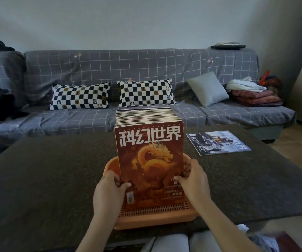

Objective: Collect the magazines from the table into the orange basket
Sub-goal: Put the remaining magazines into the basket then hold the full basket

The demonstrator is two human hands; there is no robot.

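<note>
Left hand point(110, 186): grip pinched on the red dragon magazine's point(150, 160) lower left edge.
Right hand point(192, 180): grip clamped on its right edge.
Magazine stack point(144, 115): upright in the orange basket point(155, 217); likely heavy, glossy, floppy; steady by both side edges.
Loose magazine point(217, 142): flat on counter point(55, 179), light; lift by spine.

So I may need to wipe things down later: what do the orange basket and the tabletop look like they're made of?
The orange basket looks like moulded plastic with a matte finish: one even colour and fine slotted ventilation holes in its wall. The tabletop looks like dark speckled stone or a stone-look laminate; its grainy fleck pattern suggests that, but which one is unclear.
</note>
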